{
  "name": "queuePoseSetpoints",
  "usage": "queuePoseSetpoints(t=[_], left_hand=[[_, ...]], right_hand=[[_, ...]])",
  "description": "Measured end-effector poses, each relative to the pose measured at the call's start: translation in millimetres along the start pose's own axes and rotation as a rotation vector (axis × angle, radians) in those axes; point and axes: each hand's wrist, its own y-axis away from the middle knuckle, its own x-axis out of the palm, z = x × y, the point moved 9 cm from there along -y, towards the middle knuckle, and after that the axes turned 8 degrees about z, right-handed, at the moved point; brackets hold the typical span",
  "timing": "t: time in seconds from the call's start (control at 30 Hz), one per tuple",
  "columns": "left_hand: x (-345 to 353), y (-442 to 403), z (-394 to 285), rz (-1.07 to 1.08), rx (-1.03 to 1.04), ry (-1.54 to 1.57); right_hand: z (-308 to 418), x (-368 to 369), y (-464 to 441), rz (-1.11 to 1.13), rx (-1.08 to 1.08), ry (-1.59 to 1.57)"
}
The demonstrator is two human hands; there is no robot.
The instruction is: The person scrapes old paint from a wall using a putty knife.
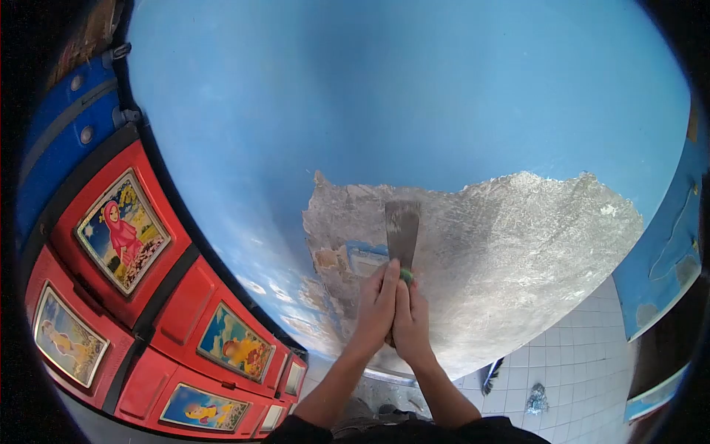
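Note:
Both my hands are wrapped round the handle of a scraper (pixel 403 229), a wide flat metal blade with a bit of green at its neck. My left hand (pixel 378 303) grips from the left and my right hand (pixel 410 318) from the right, close together. The blade points up and lies over a bare grey patch (pixel 518 229) on the wall, its edge just below the ragged border of the blue paint (pixel 414 96). A small blue and white remnant (pixel 366 255) shows left of the blade. Most of the handle is hidden by my fingers.
Red drawers (pixel 166 303) with picture panels stand along the left, with a blue cabinet part (pixel 66 118) above. On the tiled floor (pixel 584 355) lie a crumpled clear-bluish item (pixel 538 399) and a dark brush-like thing (pixel 491 376). A blue peeling panel (pixel 658 274) stands at right.

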Motion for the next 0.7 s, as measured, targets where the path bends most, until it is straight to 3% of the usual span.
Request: queuePoseSetpoints(t=[0.13,0.33,0.5,0.6,0.7], left_hand=[[1,3,14,-0.018,0.017,-0.026],[-5,-7,-11,-0.003,0.006,0.031],[-12,-1,22,0.0,-0.011,-0.006],[-12,-18,-13,0.078,-0.06,-0.005],[-18,-13,-9,0.035,-0.025,0.069]], right_hand=[[-4,-6,4,-0.048,-0.102,0.009],[4,15,-8,0.056,0.058,-0.026],[2,5,7,-0.147,-0.175,0.039],[3,17,-16,-0.068,-0.043,-0.006],[-1,24,-15,-0.061,-0.092,-0.073]])
